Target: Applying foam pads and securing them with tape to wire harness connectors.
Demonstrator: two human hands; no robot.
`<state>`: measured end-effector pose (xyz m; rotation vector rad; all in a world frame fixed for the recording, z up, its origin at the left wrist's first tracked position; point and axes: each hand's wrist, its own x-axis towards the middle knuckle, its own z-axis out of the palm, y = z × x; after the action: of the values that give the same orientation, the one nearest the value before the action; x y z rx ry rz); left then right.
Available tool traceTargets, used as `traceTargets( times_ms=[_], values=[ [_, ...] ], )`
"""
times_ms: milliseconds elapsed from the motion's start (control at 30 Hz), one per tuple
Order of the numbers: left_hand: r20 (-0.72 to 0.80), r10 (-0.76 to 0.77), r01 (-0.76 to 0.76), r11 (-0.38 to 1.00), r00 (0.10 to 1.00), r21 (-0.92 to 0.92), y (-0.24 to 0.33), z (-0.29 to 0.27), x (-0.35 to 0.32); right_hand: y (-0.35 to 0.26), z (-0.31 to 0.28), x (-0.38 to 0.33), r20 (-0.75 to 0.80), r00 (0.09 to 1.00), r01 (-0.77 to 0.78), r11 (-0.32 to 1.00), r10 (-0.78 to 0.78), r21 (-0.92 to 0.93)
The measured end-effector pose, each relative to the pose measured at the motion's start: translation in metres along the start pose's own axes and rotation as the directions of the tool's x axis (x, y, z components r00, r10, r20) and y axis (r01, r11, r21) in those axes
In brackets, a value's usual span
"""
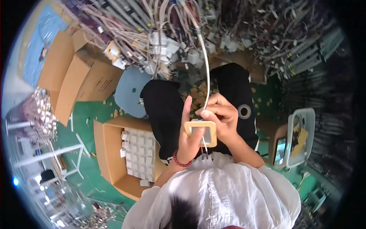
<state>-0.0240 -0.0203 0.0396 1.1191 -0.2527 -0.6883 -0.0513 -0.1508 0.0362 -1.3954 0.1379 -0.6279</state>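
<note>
My left hand, with a red bead bracelet at its wrist, holds a small square white housing with a tan border. The thumb lies across its grey middle, and the index finger points up past it. A white cable comes down from the bundles ahead to the housing's far edge. Close to that edge, my right hand pinches the cable between thumb and fingers. Thin wire ends stick out toward my body. Exactly how cable and housing join is hidden by my fingers.
An open cardboard box with several white square pieces stands at left, near a blue stool. A tape roll rests at my right thigh. A clear bin and phone are at right. Hanging cables fill the far side.
</note>
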Motion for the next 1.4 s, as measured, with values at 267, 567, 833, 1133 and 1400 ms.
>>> traceTargets(
  times_ms=[267,567,833,1133,1400],
  values=[
    [0.326,0.365,-0.470,0.438,0.872,0.767,0.019,-0.037,0.016,-0.016,-0.027,0.040,0.527,0.826,-0.143,0.979,0.199,-0.144],
    [0.230,0.275,-0.350,0.565,0.934,0.747,0.034,-0.033,0.028,-0.034,-0.003,0.027,0.313,0.949,0.076,0.942,0.032,-0.328],
    [0.319,-0.023,-0.076,0.953,0.947,0.294,0.031,-0.040,0.017,-0.015,-0.014,0.020,0.375,0.917,-0.177,0.981,0.136,0.077],
    [0.389,0.089,-0.165,0.972,0.917,0.167,0.008,-0.049,0.023,-0.022,-0.131,0.003,0.192,0.933,-0.091,0.718,0.303,-0.690],
    [0.281,0.182,-0.318,0.752,0.942,0.577,0.000,-0.032,0.038,0.011,-0.125,-0.026,0.136,0.923,-0.107,0.580,0.360,-0.807]
  ],
)
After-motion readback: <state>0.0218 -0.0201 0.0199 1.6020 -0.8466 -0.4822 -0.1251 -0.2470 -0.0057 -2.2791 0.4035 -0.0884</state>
